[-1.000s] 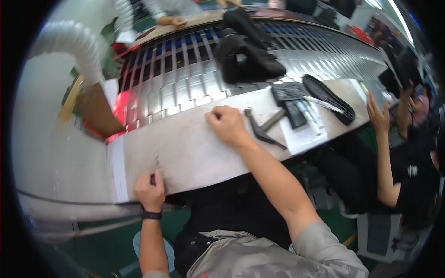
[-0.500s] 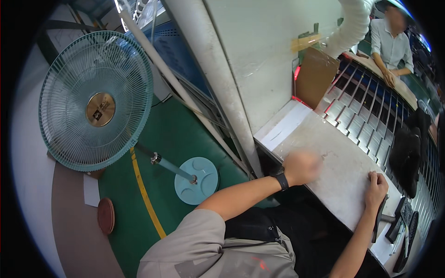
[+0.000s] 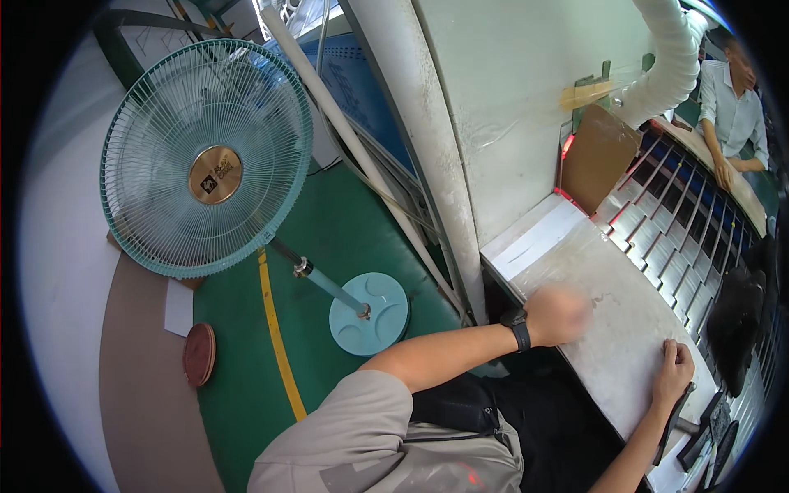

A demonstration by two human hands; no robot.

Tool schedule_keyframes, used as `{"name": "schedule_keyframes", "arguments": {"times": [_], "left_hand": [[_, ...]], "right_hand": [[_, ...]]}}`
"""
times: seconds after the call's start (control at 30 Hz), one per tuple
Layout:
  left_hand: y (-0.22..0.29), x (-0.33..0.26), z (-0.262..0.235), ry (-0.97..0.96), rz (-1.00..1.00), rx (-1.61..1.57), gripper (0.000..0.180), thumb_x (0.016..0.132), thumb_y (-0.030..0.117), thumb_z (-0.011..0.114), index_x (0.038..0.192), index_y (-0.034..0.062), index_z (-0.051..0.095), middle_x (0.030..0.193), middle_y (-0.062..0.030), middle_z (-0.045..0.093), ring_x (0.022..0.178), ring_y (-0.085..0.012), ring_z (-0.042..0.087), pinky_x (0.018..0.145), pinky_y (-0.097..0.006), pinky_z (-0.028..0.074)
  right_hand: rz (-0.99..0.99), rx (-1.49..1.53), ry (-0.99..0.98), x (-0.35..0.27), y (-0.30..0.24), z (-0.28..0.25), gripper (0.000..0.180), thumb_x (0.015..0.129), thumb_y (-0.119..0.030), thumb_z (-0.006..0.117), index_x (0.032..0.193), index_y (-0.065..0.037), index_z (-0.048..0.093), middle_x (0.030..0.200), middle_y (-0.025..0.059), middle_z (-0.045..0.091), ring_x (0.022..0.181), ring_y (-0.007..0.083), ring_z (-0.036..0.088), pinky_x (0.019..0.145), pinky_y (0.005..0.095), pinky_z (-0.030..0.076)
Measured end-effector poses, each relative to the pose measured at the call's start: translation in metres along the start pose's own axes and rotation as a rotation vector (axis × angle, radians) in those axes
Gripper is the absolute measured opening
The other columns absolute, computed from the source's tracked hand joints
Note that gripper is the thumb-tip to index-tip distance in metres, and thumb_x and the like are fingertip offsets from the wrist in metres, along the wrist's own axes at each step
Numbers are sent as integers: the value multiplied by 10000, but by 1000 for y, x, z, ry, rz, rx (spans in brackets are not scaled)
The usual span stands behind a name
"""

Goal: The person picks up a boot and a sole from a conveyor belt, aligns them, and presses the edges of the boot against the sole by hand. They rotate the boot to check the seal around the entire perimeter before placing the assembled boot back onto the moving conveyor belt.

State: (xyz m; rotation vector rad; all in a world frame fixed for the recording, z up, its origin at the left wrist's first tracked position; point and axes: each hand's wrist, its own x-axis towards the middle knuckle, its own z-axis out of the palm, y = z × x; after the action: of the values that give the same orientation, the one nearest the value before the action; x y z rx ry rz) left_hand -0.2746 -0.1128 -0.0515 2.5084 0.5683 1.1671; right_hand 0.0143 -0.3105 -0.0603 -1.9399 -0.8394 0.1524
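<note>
Resting on the table (image 3: 612, 338) near its far edge, the right hand (image 3: 675, 371) has curled fingers; whether around anything, I cannot tell. The left hand (image 3: 559, 315), blurred, is at the table's near edge, grip unclear. A hammer (image 3: 676, 419) lies toward the table's right end.

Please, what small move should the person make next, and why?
It may be best to turn the head a little to the right: the fan takes much of the view's left, while the left hand, the right hand and the hammer are all right of centre, at the worktable.
</note>
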Motion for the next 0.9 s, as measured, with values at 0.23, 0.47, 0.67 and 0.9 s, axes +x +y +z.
{"name": "schedule_keyframes", "arguments": {"times": [0.23,0.47,0.67,0.9], "left_hand": [[-5,-1,-2,43,44,12,166,842,154,755,797,75,616,746,-99,596,691,-333,615,618,-450,493],[-8,-3,-1,54,57,27,156,834,138,750,782,81,614,734,-96,580,676,-324,604,602,-442,476],[-9,-2,-2,67,69,36,160,825,123,755,767,81,612,723,-93,570,671,-321,598,598,-439,470],[-9,1,2,75,76,-11,147,828,125,757,773,84,628,735,-96,593,667,-331,601,609,-441,478]], "right_hand": [[-16,0,-43,2,-14,3,332,1034,-248,688,993,77,746,865,74,712,845,154,623,831,316,494],[29,-41,-59,0,-24,7,331,1030,-253,702,1005,74,750,881,80,719,876,155,632,870,316,501],[9,32,-38,1,-13,15,324,1034,-252,697,988,65,750,874,77,715,865,156,628,867,315,503],[-13,6,-28,3,-19,8,329,1025,-246,706,961,76,731,842,87,709,844,166,618,824,335,493]]}}
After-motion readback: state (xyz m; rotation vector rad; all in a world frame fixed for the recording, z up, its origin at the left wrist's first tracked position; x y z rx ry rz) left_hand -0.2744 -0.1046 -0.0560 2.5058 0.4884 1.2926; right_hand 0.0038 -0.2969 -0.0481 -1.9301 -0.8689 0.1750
